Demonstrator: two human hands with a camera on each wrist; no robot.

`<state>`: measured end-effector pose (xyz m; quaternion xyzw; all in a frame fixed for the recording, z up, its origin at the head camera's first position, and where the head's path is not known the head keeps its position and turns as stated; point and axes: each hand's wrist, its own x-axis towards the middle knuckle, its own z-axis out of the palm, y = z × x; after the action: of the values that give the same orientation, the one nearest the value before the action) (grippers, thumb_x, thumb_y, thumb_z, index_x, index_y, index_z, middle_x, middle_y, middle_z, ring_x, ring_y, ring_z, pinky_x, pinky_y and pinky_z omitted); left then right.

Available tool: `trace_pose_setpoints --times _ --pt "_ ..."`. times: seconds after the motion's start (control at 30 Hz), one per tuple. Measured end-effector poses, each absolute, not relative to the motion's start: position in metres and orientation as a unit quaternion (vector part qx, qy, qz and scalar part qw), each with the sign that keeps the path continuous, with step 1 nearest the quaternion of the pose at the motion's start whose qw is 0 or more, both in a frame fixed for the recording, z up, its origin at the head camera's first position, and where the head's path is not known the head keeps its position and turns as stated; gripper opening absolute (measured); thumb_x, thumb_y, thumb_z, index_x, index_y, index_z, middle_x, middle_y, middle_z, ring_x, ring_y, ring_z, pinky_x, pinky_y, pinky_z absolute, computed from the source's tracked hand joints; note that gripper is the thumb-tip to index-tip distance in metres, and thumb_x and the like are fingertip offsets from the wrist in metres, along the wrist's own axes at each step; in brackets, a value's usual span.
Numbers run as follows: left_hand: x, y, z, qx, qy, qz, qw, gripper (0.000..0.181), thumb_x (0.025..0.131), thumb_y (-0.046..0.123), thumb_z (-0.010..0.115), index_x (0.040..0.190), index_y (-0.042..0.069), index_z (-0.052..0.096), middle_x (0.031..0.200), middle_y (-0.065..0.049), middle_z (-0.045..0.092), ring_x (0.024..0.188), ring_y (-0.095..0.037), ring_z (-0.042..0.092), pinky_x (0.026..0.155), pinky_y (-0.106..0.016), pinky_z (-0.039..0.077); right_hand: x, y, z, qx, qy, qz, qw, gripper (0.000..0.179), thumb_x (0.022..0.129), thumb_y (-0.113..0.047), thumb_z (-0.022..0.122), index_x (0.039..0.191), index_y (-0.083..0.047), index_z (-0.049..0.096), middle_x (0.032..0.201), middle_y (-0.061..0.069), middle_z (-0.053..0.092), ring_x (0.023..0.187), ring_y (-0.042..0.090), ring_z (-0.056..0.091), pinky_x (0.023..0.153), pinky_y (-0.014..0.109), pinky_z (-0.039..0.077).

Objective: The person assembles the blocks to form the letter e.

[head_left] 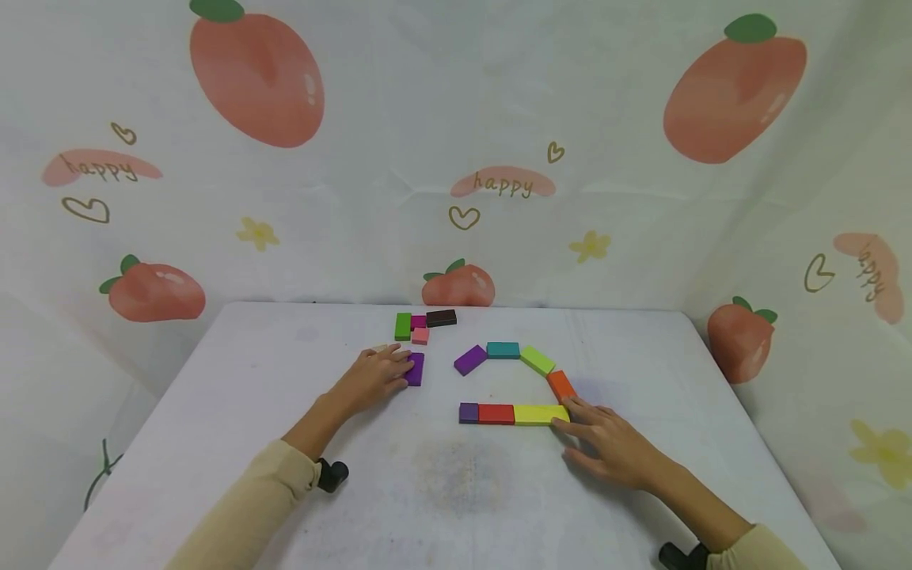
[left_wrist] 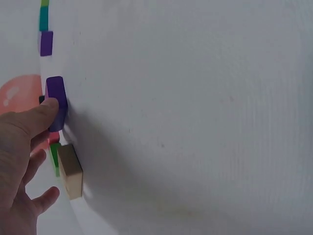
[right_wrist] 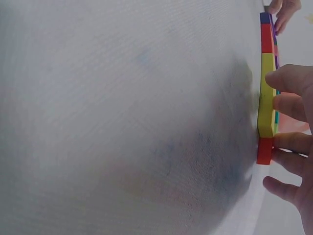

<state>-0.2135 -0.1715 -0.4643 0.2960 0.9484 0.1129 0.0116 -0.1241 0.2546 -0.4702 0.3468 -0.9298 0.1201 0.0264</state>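
My left hand (head_left: 378, 370) pinches a purple block (head_left: 416, 370) on the left part of the table, the thumb showing on its near face in the left wrist view. A tan block (left_wrist: 71, 171) stands beside that hand's fingers, mostly hidden by them in the head view. With fingers extended, my right hand (head_left: 613, 443) touches the right end of a yellow block (head_left: 537, 415) and the orange block (head_left: 561, 385) behind it. A red block (head_left: 495, 414) and a short dark purple one (head_left: 468, 412) continue the yellow block's straight row leftward.
A lime block (head_left: 537, 359), a teal block (head_left: 503, 350) and another purple block (head_left: 470, 360) curve behind the row. Farther back left are green (head_left: 402, 326), magenta (head_left: 418, 321), pink (head_left: 420, 336) and dark brown (head_left: 441, 317) blocks. A printed curtain (head_left: 385, 119) hangs behind the table.
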Motion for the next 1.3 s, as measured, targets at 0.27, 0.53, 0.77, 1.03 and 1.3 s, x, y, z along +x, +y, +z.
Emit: trace_pose_setpoints --times 0.27,0.53,0.77,1.03,1.3 --pt "-0.213 -0.161 -0.467 0.333 0.936 0.111 0.005 0.037 0.094 0.02 0.069 0.129 0.007 0.067 0.14 -0.01 0.059 0.138 -0.035 0.045 0.102 -0.059 0.04 -0.124 0.254 -0.471 0.339 -0.933 0.117 0.022 0.045 0.087 -0.028 0.076 0.128 -0.012 0.069 0.142 0.021 0.054 0.127 0.038 0.055 0.096 0.059 0.048" --pt "-0.21 -0.152 -0.468 0.353 0.926 0.133 0.015 0.038 0.094 0.017 0.069 0.131 0.006 0.065 0.14 -0.009 0.058 0.138 -0.034 0.045 0.103 -0.058 0.041 -0.124 0.255 -0.472 0.339 -0.933 0.117 0.021 0.045 0.087 -0.028 0.075 0.129 -0.012 0.069 0.142 0.021 0.054 0.127 0.038 0.055 0.095 0.059 0.048" --pt "-0.209 -0.146 -0.472 0.378 0.918 0.122 0.0 0.038 0.095 0.018 0.068 0.131 0.007 0.066 0.139 -0.008 0.06 0.136 -0.033 0.048 0.1 -0.053 0.044 -0.124 0.255 -0.472 0.342 -0.932 0.117 0.028 0.044 0.087 -0.027 0.076 0.128 -0.012 0.069 0.142 0.021 0.054 0.126 0.039 0.055 0.094 0.059 0.048" --pt "-0.206 -0.138 -0.47 0.384 0.915 0.125 0.015 0.039 0.096 0.018 0.067 0.133 0.008 0.065 0.14 -0.008 0.059 0.137 -0.033 0.047 0.103 -0.054 0.043 -0.124 0.256 -0.472 0.342 -0.932 0.116 0.028 0.044 0.087 -0.027 0.076 0.128 -0.011 0.069 0.142 0.021 0.054 0.126 0.038 0.055 0.095 0.059 0.048" --pt "-0.204 -0.133 -0.468 0.386 0.913 0.128 0.02 0.039 0.095 0.02 0.068 0.132 0.009 0.065 0.139 -0.008 0.06 0.136 -0.033 0.047 0.103 -0.054 0.044 -0.124 0.255 -0.472 0.337 -0.934 0.119 0.023 0.045 0.087 -0.028 0.075 0.129 -0.012 0.069 0.143 0.021 0.053 0.128 0.038 0.054 0.096 0.06 0.047"
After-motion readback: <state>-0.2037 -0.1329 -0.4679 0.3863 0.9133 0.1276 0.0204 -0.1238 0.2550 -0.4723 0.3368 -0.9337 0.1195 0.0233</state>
